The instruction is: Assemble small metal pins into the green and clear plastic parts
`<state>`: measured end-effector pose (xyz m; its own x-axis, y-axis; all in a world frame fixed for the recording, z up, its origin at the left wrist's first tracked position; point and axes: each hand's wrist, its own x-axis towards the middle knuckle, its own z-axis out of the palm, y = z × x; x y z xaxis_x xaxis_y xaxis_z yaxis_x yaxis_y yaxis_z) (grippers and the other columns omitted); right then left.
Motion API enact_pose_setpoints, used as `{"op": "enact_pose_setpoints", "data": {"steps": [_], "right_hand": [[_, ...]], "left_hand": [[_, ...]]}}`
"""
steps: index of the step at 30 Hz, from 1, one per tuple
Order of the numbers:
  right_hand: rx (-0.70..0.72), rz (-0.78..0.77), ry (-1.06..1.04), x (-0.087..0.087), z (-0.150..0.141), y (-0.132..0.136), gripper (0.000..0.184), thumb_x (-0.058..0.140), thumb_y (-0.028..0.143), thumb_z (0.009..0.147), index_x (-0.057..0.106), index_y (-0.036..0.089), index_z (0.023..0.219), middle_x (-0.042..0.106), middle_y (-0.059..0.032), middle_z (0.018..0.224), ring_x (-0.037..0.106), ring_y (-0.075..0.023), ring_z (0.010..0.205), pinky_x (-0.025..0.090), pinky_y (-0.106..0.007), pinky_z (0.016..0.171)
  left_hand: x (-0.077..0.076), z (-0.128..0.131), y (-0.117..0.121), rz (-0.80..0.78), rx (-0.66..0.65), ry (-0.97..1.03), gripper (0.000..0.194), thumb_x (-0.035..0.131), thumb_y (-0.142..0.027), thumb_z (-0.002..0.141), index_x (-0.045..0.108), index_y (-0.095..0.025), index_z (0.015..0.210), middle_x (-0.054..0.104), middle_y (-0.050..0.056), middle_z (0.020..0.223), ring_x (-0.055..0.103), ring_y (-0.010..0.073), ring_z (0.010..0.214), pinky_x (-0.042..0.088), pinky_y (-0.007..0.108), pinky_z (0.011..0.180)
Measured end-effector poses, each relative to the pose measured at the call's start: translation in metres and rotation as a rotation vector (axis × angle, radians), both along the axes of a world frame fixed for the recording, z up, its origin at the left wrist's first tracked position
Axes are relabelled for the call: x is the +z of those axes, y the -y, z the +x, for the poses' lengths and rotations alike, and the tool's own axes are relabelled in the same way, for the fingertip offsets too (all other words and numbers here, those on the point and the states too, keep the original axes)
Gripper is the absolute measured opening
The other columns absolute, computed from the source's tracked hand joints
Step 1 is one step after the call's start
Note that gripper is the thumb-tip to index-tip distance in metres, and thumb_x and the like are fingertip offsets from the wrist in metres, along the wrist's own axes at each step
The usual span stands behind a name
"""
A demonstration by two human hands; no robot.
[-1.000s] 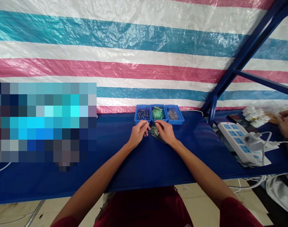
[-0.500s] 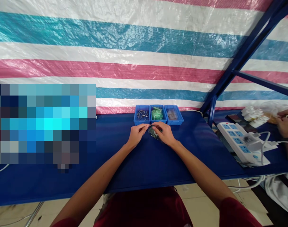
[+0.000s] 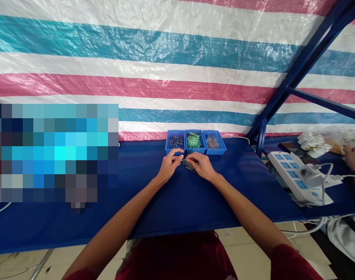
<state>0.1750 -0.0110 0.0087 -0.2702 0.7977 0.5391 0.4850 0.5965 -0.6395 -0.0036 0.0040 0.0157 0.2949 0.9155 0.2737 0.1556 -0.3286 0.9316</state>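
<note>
My left hand (image 3: 167, 167) is held over the table just in front of the bins, index finger lifted away from the thumb. Facing it, my right hand (image 3: 203, 166) has its thumb and index finger pinched on a small thin piece (image 3: 185, 157), whose tip points toward my left thumb. What kind of piece it is cannot be made out. Partly hidden under my right fingers lies a pile of small dark and greenish pieces (image 3: 189, 166). Behind my hands are three blue bins: one with dark metal pins (image 3: 176, 141), one with green pieces (image 3: 194, 140), one with clear plastic pieces (image 3: 212, 142).
The blue table (image 3: 195, 206) runs beneath. At right, past a blue metal frame (image 3: 262, 120), stand a white power strip (image 3: 294, 175) with cables, white parts (image 3: 313, 143) and another person's hand (image 3: 354, 157). A striped sheet (image 3: 166, 85) hangs behind; a blurred block covers the left.
My left index finger has lifted off the thumb, where both were pinched together before. The fingertips of my hands now have the thin piece showing between them. The other person's hand shifted slightly.
</note>
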Motion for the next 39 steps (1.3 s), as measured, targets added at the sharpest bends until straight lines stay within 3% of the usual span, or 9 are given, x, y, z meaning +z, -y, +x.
{"op": "enact_pose_setpoints", "data": {"steps": [9, 18, 21, 24, 27, 30, 35, 39], "right_hand": [[-0.144, 0.031, -0.02, 0.004, 0.001, 0.0, 0.034, 0.043, 0.043, 0.094, 0.065, 0.019, 0.083, 0.065, -0.0055, 0.076, 0.058, -0.0162, 0.066, 0.046, -0.028, 0.066], [-0.044, -0.056, 0.077, 0.005, 0.0, 0.003, 0.044, 0.032, 0.043, 0.098, 0.054, 0.019, 0.069, 0.056, 0.0005, 0.06, 0.052, -0.0117, 0.056, 0.038, -0.023, 0.06], [-0.064, -0.06, 0.097, 0.004, 0.0, 0.003, 0.047, 0.032, 0.044, 0.098, 0.053, 0.019, 0.065, 0.054, 0.0011, 0.058, 0.05, -0.0111, 0.054, 0.036, -0.023, 0.059], [-0.122, -0.037, 0.082, 0.005, 0.001, 0.002, 0.047, 0.033, 0.045, 0.097, 0.054, 0.018, 0.064, 0.053, 0.0011, 0.056, 0.05, -0.0111, 0.052, 0.036, -0.024, 0.058], [-0.173, -0.012, 0.062, 0.005, 0.002, 0.001, 0.046, 0.036, 0.045, 0.096, 0.056, 0.018, 0.065, 0.053, 0.001, 0.056, 0.05, -0.0113, 0.052, 0.035, -0.024, 0.057], [-0.198, -0.007, 0.057, 0.004, 0.002, 0.0, 0.046, 0.036, 0.047, 0.095, 0.057, 0.018, 0.065, 0.054, 0.0005, 0.056, 0.05, -0.012, 0.052, 0.035, -0.024, 0.056], [-0.225, -0.015, 0.055, 0.005, 0.001, 0.0, 0.047, 0.037, 0.047, 0.094, 0.057, 0.018, 0.063, 0.052, 0.0008, 0.053, 0.047, -0.0117, 0.049, 0.033, -0.024, 0.053], [-0.259, 0.0, 0.042, 0.007, 0.002, 0.0, 0.045, 0.039, 0.045, 0.093, 0.054, 0.019, 0.061, 0.049, 0.0012, 0.051, 0.044, -0.0114, 0.047, 0.032, -0.024, 0.052]], "left_hand": [[0.0, 0.0, 0.0, 0.044, 0.038, 0.019, 0.03, 0.058, -0.044, 0.084, 0.062, -0.015, 0.086, 0.057, -0.001, 0.064, 0.044, 0.0068, 0.046, 0.037, 0.02, 0.048], [0.0, 0.002, 0.002, 0.03, 0.053, 0.001, 0.036, 0.054, -0.045, 0.086, 0.056, -0.015, 0.065, 0.051, -0.002, 0.055, 0.044, 0.007, 0.044, 0.036, 0.02, 0.047], [0.001, 0.002, 0.002, 0.102, 0.139, -0.034, 0.038, 0.053, -0.046, 0.086, 0.053, -0.016, 0.062, 0.048, -0.003, 0.052, 0.042, 0.0077, 0.044, 0.034, 0.021, 0.047], [0.005, 0.0, -0.004, 0.267, 0.334, -0.116, 0.039, 0.051, -0.045, 0.088, 0.054, -0.016, 0.061, 0.047, -0.003, 0.052, 0.041, 0.0085, 0.046, 0.034, 0.022, 0.052], [0.012, -0.001, -0.018, 0.393, 0.516, -0.213, 0.04, 0.049, -0.043, 0.089, 0.053, -0.016, 0.06, 0.046, -0.002, 0.051, 0.041, 0.0093, 0.049, 0.033, 0.023, 0.056], [0.02, 0.0, -0.035, 0.418, 0.64, -0.297, 0.041, 0.049, -0.041, 0.09, 0.052, -0.017, 0.057, 0.046, -0.002, 0.05, 0.041, 0.0103, 0.05, 0.03, 0.024, 0.056], [0.029, 0.006, -0.055, 0.333, 0.652, -0.408, 0.037, 0.051, -0.044, 0.089, 0.06, -0.018, 0.065, 0.051, 0.001, 0.052, 0.047, 0.0141, 0.053, 0.025, 0.024, 0.055], [0.027, 0.009, -0.047, 0.331, 0.571, -0.48, 0.034, 0.051, -0.048, 0.088, 0.064, -0.019, 0.076, 0.055, 0.001, 0.054, 0.05, 0.0155, 0.053, 0.026, 0.024, 0.055]]}}
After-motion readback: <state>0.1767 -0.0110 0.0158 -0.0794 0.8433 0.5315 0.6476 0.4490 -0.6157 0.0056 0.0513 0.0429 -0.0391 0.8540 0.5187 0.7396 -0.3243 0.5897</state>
